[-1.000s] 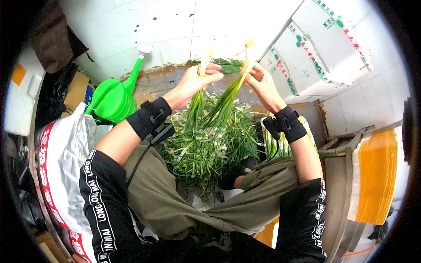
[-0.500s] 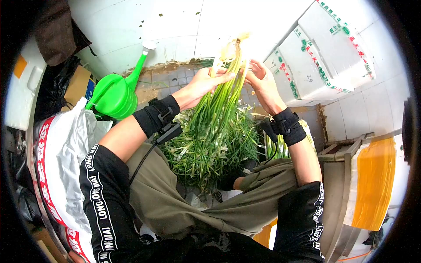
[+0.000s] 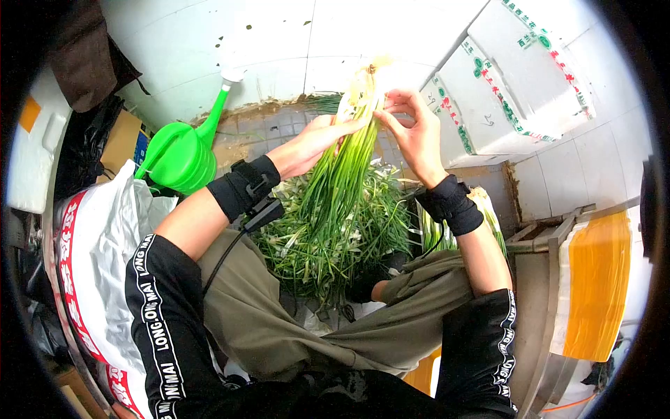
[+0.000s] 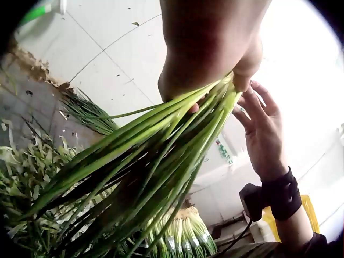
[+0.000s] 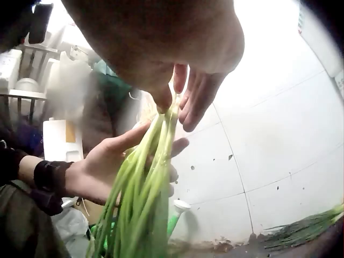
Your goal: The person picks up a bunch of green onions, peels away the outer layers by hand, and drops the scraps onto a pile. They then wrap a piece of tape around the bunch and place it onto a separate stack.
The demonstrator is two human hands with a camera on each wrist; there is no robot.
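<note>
- Head view: the left hand (image 3: 311,144) curls partly closed around the spring onions (image 3: 345,171); a soft hold should keep stems whole.
- The spring onions hang between both hands, above a leafy green pile (image 3: 300,260).
- The right hand (image 3: 419,134) pinches near their pale ends; small, gentle pinches seem best.

Black sleeves (image 3: 180,300) bear white "LONG MAI" lettering (image 3: 162,335); wrist straps (image 3: 243,186) are black, trousers (image 3: 255,304) olive.

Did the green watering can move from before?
No: in the head view, the green watering can is in the same place relative to the tiled wall.
</note>
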